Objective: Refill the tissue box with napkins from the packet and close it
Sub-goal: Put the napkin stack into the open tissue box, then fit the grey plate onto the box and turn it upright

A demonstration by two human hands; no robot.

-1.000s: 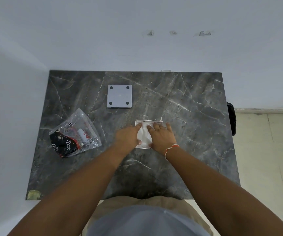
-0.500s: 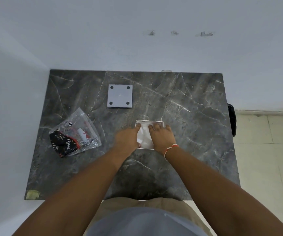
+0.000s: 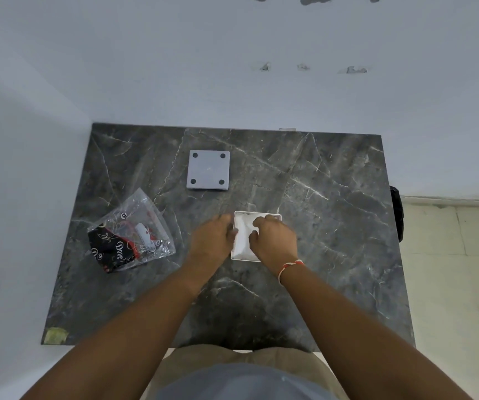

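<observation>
**Both hands at the open tissue box, napkins already inside**

The left hand (image 3: pixel 213 241) has slid off the napkins (image 3: pixel 242 236) since half a second ago and now sits against the left wall of the tissue box (image 3: pixel 237 256), its fingertips motion-blurred. The right hand (image 3: pixel 274 241) has curled in tighter, fingers bent down over the box's right half.

Hard to see: the right hand covers the box's right wall and near corner, and whether its fingers pinch the napkins or only press on them cannot be told. The left hand's grip is just as unclear, fingers loosely bent beside the rim.

The box sits at centre frame on the marble table (image 3: pixel 333 226). Its grey lid (image 3: pixel 208 173) lies apart, further up. The clear packet (image 3: pixel 130 235) lies at the left.
</observation>
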